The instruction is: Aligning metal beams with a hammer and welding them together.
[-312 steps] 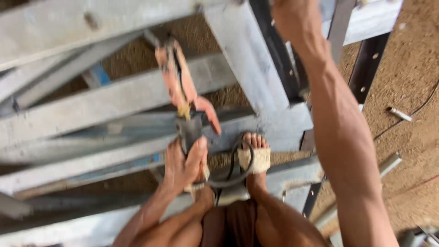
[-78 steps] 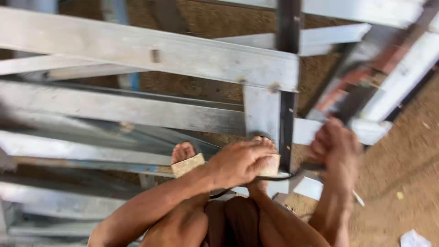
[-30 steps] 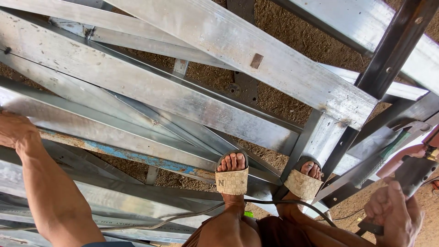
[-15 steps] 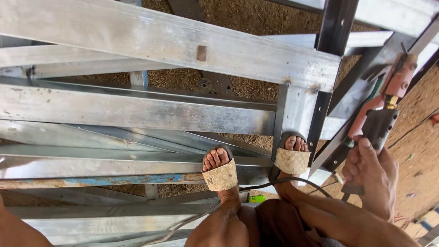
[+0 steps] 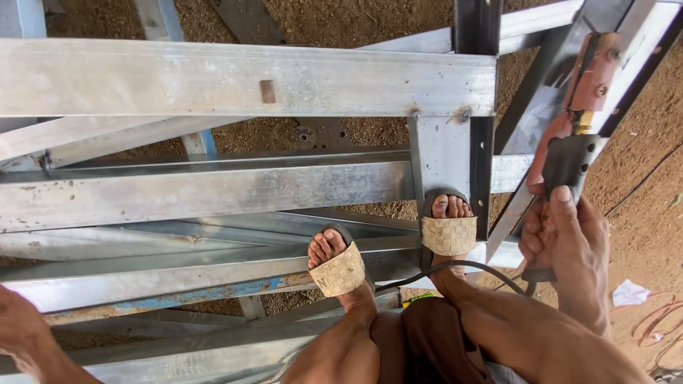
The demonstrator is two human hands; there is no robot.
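One tool in play: right hand (image 5: 569, 245) closed around welding electrode holder (image 5: 573, 121), long axis running up-right over the steel frame (image 5: 235, 78). Left hand (image 5: 21, 334) far off at lower-left edge, grip unreadable.

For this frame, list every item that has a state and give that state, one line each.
right hand: closed around the electrode holder's handle
electrode holder: held, tilted up toward the frame, jaw end resting against a bar
left hand: at the lower left edge, resting on a steel bar, holding nothing
steel frame: lying flat on the dirt, bars crossing
woven sandals: worn, both feet standing on the bars
black cable: slack, curving behind the right foot
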